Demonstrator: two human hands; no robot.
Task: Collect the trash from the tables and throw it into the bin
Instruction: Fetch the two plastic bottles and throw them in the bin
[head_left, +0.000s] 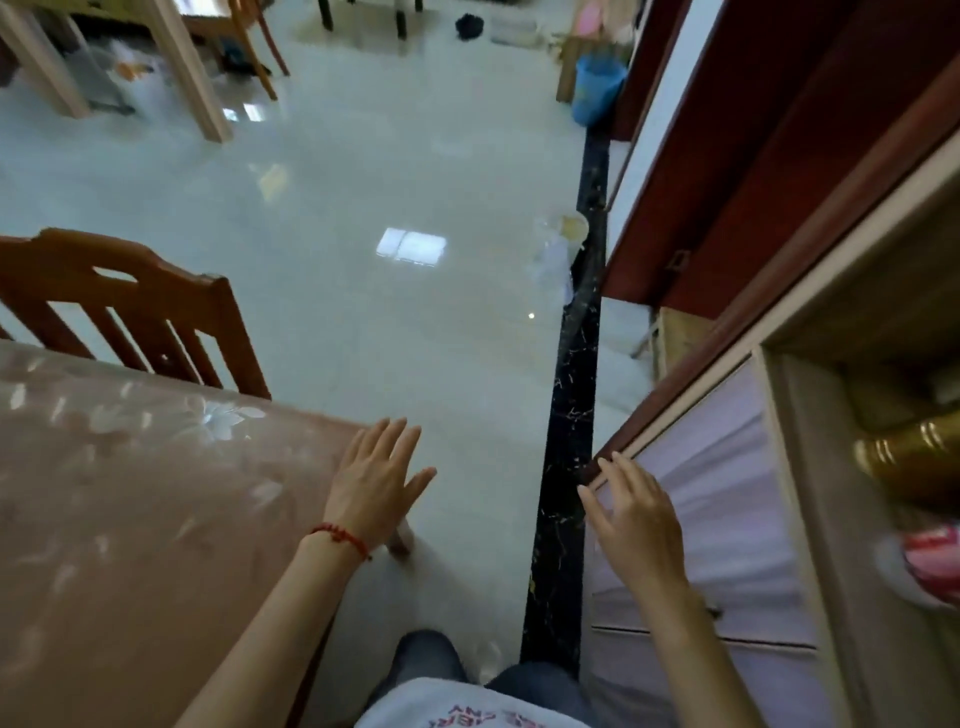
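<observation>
- Fingers of both hands are spread and flat, palms down, pinching nothing: the left hand (376, 480), with a red string bracelet (342, 538) at the wrist, hovers over the near corner of the table (130, 493); the right hand (636, 514) hangs just beside the edge of a cabinet front (722, 499).
- Leftmost, the table wears a glossy flowered cover, and no trash shows on the part in view; a wooden chair (140, 312) is tucked against its far side.
- Farther off at upper left, under another table, lie blurred bits that may be litter; I cannot tell what they are.
- Middle of the shot is bare, shiny floor (363, 208).
- Right of centre, by the dark floor strip, sits what looks like a clear plastic wrapper and a small yellowish cup or lid (563, 244). It is on the floor, not a table, and too soft in focus to name surely. If it is film and thin plastic, I judge it light, crushable and slippery; best gathered in a fist at the bunched middle, with the cup pinched by its rim.
- Far upper right stands a blue bin (597, 88), open-topped, well apart from both hands. Its contents cannot be made out.
- Rightmost, an open shelf holds a brass-coloured jar (904, 457), blurred.
</observation>
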